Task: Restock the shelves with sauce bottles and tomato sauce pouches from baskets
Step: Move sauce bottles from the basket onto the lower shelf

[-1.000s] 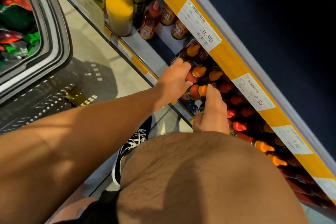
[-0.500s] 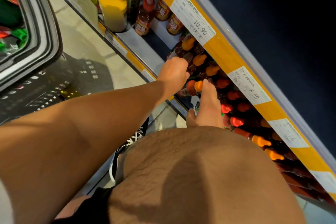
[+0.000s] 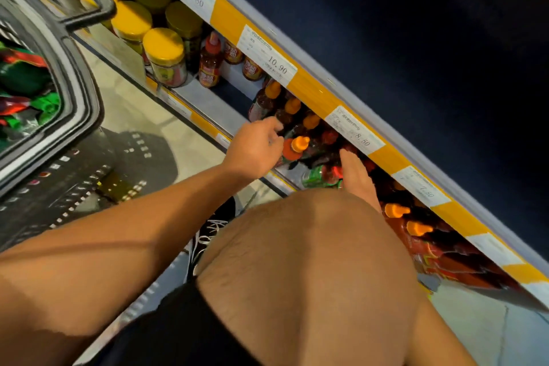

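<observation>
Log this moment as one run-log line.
stage: shelving sauce bottles | left hand: open beside orange-capped bottle | right hand: open among bottles | basket: left

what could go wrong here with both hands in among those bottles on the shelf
1. The left hand reaches in beside an orange-capped bottle at the shelf's front edge; a nudge could tip it off onto the floor.
2. The right hand lies among tightly packed red-capped bottles; a push could topple neighbours.
3. The knee hides the shelf's lower front, so a knock there may go unseen.
</observation>
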`<state>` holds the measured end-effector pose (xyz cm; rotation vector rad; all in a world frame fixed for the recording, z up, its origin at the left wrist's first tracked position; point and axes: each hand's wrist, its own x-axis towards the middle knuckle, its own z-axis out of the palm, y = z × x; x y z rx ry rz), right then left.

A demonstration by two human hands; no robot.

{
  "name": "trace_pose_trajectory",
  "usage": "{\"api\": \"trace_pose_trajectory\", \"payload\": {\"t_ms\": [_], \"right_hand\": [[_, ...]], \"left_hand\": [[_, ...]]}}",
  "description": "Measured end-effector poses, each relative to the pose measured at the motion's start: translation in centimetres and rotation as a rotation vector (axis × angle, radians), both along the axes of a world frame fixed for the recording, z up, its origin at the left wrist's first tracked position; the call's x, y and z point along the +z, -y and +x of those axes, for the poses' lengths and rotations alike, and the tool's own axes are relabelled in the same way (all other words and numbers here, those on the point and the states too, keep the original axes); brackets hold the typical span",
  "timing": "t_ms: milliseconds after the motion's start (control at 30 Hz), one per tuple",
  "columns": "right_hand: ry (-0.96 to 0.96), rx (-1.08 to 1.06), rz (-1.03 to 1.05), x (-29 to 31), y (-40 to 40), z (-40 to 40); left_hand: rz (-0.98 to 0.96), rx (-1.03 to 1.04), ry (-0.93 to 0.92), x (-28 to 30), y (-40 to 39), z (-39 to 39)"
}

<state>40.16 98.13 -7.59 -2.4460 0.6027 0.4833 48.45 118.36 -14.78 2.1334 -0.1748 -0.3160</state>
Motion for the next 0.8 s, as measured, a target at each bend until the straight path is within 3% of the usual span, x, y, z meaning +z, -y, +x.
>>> {"api": "trace_pose_trajectory", "payload": {"t_ms": [100, 167, 433, 633, 800], "right_hand": [[0.039, -0.013, -0.01, 4.9, 0.0, -4.4], [0.032, 0.072, -0.151, 8.1, -0.5, -7.7], [0.363, -0.14, -0.238, 18.2, 1.6, -17.8], [0.524, -0.367, -0.24, 21.2, 5.7, -30.6], [0.516, -0.692, -0.264, 19.5, 9.2, -43.2]], "left_hand": [[-0.186, -0.092, 0.008, 1.8, -1.4, -2.7], [-0.238, -0.108, 0.041, 3.5, -2.1, -3.8], [-0.342, -0.298, 0.202, 17.6, -0.3, -7.0], [-0.327, -0.592, 0.385, 28.4, 5.1, -13.4], [-0.274, -0.906, 0.466, 32.2, 11.4, -21.6]]}}
